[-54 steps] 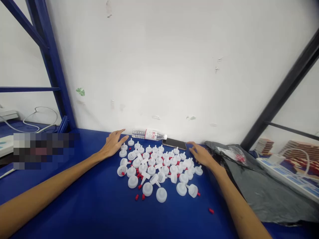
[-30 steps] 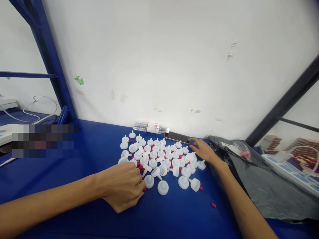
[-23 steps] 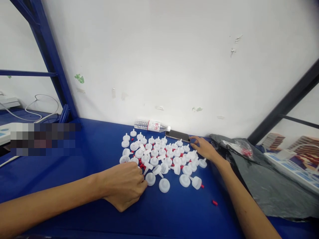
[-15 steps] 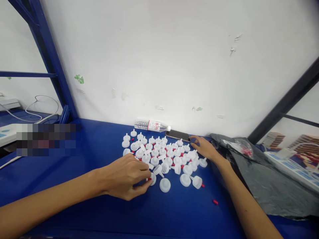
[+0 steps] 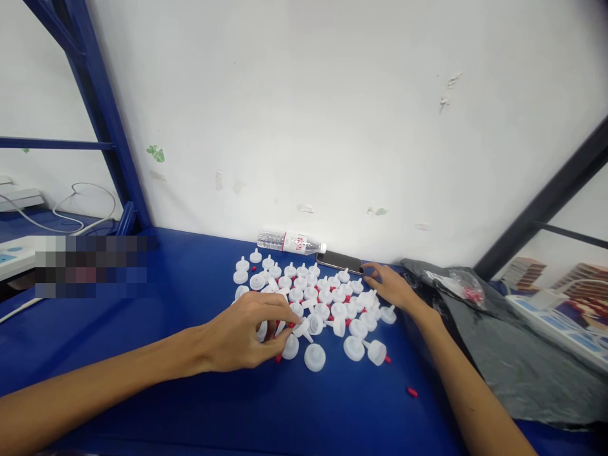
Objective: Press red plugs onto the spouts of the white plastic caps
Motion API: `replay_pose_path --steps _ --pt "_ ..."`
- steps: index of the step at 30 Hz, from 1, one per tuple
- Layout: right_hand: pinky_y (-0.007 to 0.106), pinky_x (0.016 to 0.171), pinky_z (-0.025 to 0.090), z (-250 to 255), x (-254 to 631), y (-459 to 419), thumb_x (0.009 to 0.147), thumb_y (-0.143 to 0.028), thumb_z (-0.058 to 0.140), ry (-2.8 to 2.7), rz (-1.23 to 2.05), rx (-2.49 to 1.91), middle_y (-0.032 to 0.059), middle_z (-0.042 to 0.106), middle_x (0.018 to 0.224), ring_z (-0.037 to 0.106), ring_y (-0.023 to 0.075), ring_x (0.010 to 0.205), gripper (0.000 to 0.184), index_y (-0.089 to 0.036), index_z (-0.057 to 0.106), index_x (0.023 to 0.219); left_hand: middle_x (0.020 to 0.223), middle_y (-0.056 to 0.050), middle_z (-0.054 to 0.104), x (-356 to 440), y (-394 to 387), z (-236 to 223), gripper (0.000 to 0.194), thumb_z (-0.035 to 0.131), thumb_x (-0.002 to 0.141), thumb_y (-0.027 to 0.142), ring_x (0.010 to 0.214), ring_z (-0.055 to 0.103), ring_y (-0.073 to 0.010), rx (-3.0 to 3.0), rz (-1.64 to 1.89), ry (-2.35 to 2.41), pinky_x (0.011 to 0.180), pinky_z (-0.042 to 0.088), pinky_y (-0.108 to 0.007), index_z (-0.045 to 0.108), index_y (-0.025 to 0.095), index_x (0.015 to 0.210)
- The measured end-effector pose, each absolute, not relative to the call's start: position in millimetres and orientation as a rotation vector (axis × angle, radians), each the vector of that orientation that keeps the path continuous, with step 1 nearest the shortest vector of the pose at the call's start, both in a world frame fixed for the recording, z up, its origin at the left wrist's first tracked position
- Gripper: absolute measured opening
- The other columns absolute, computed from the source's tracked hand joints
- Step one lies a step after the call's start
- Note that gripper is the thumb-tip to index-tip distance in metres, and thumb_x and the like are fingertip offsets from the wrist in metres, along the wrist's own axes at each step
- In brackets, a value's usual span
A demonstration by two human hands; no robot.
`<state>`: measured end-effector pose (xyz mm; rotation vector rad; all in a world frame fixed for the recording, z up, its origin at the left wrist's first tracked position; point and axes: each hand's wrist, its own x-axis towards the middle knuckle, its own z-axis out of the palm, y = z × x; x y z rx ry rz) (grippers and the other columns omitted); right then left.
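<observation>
Caps lie below and just beyond the left hand's fingers, nearly together, hold unclear; a light pinch should spare neighbours. Right hand, fingers apart, is beside the phone.

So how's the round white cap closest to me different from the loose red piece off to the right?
The white cap is broad and round, while the red piece is small and narrow. The white cap sits flat with its spout up, whereas the red piece lies on its side. The white cap is at the pile's near edge; the red piece is well apart from it. Both rest on the blue table.
</observation>
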<state>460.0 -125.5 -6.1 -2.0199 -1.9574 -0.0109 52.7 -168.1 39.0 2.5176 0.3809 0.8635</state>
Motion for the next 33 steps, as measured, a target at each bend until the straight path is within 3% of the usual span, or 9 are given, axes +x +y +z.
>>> replay_pose_path --steps 5,11,21,28,33 --pt "0.035 0.085 0.048 -7.3 461.3 -124.8 0.094 -0.031 0.053 -1.958 -0.017 -2.018 0.0074 0.071 0.098 0.065 0.0268 0.105 0.040 -0.022 0.061 0.132 0.095 -0.005 0.070 51.7 -167.0 39.1 0.030 0.058 0.094 0.012 0.064 0.058 -0.0073 2.517 0.848 0.334 0.052 0.044 -0.016 0.075 0.022 0.117" --pt "0.035 0.083 0.048 -7.9 460.8 -125.6 0.095 -0.032 0.052 -1.944 -0.020 -2.010 0.0075 0.070 0.098 0.066 0.0259 0.099 0.040 -0.022 0.061 0.132 0.105 -0.007 0.066 48.1 -162.7 41.6 0.039 0.049 0.101 0.010 0.076 0.061 -0.0104 2.586 0.814 0.241 0.063 0.047 -0.020 0.067 0.027 0.132" --pt "0.034 0.084 0.048 -6.6 462.1 -125.3 0.094 -0.032 0.053 -1.938 -0.004 -2.004 0.0068 0.070 0.096 0.066 0.0261 0.100 0.039 -0.022 0.062 0.130 0.101 -0.005 0.072 49.7 -165.2 45.7 0.019 0.059 0.096 0.012 0.083 0.066 -0.0119 2.624 0.623 0.271 0.069 0.051 -0.020 0.074 0.019 0.106" --pt "0.033 0.084 0.049 -4.7 455.9 -128.5 0.091 -0.030 0.057 -1.901 -0.017 -1.988 0.0058 0.072 0.095 0.067 0.0254 0.099 0.036 -0.024 0.065 0.126 0.101 -0.006 0.074 53.0 -162.2 35.7 0.020 0.057 0.097 0.012 0.082 0.069 -0.0124 2.681 0.645 0.241 0.070 0.053 -0.019 0.074 0.018 0.106" --pt "0.035 0.078 0.047 20.0 446.8 -141.5 0.092 -0.029 0.056 -1.740 -0.101 -1.982 0.0058 0.075 0.093 0.069 0.0266 0.088 0.028 -0.025 0.069 0.116 0.101 -0.007 0.075 53.0 -159.4 38.9 0.018 0.059 0.098 0.014 0.087 0.070 -0.0136 2.597 0.745 0.210 0.077 0.056 -0.022 0.074 0.018 0.107"
